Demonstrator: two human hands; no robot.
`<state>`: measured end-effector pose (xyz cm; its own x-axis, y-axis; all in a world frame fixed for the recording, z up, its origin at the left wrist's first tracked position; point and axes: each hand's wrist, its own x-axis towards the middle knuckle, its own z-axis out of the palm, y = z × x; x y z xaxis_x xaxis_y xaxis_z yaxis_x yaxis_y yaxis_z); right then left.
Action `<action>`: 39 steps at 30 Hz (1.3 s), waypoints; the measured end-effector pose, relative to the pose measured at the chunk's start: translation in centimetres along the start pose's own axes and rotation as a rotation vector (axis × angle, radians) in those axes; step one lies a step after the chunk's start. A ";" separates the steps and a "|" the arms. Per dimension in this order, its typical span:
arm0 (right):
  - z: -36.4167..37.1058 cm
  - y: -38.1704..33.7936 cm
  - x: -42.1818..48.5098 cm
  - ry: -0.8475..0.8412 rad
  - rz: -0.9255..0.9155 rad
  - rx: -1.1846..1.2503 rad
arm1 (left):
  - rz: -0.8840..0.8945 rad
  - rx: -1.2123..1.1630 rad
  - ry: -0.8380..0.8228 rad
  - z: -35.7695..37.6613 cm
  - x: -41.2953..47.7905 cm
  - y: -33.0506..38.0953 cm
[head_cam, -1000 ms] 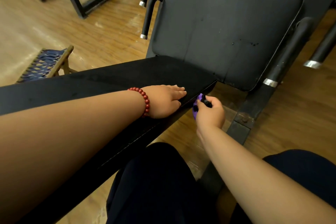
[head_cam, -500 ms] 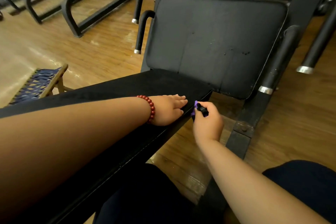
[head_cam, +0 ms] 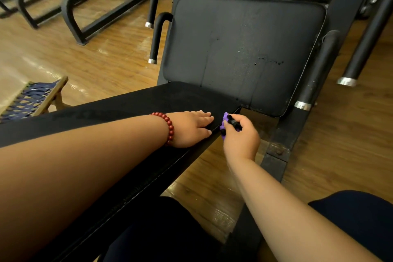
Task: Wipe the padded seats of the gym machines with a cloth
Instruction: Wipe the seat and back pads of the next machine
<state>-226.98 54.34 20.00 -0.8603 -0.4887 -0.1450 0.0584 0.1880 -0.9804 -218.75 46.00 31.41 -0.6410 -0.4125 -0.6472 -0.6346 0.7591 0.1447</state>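
Steadying the long black padded seat (head_cam: 127, 108), the left hand (head_cam: 191, 128) lies flat while the right hand (head_cam: 241, 140) grips a bunched purple cloth (head_cam: 224, 118) at the seat's edge.

Glossy wood plank floor (head_cam: 95, 59), patchy light glare. Black tube-steel machine bases (head_cam: 70, 23) well beyond and left of the left grip (head_cam: 189, 128). Blue woven stool (head_cam: 27, 100), wood frame, far left. Chrome-capped black bars (head_cam: 361, 53) beyond, right.
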 end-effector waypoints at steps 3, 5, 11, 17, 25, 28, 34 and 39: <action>0.0 0.5 1.7 0.005 0.075 0.003 | 0.008 -0.007 0.007 -0.1 0.3 -0.1; 0.0 0.7 1.3 -0.001 0.089 0.034 | 0.013 -0.009 0.019 -0.3 0.8 -0.2; -0.2 1.1 -0.2 -0.038 -0.021 0.036 | 0.043 0.015 0.003 -0.3 1.6 -0.3; 0.1 1.5 2.2 -0.008 -0.029 0.014 | 0.064 0.044 -0.005 -0.2 2.0 -0.5; 0.3 2.0 0.8 -0.054 -0.038 0.055 | 0.065 0.023 0.014 -0.1 2.2 -0.5; -0.3 2.0 2.5 -0.036 0.040 0.028 | 0.060 0.029 0.014 -0.1 2.2 -0.5; 0.2 1.8 1.8 -0.026 0.097 0.108 | 0.058 0.026 0.016 -0.1 2.2 -0.4; 0.9 2.2 0.2 0.019 0.036 0.144 | 0.057 0.017 0.019 -0.1 2.2 -0.5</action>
<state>-226.59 53.86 17.73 -0.8658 -0.4672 -0.1791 0.1600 0.0805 -0.9838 -219.90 44.67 29.99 -0.6842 -0.3776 -0.6239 -0.5896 0.7899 0.1685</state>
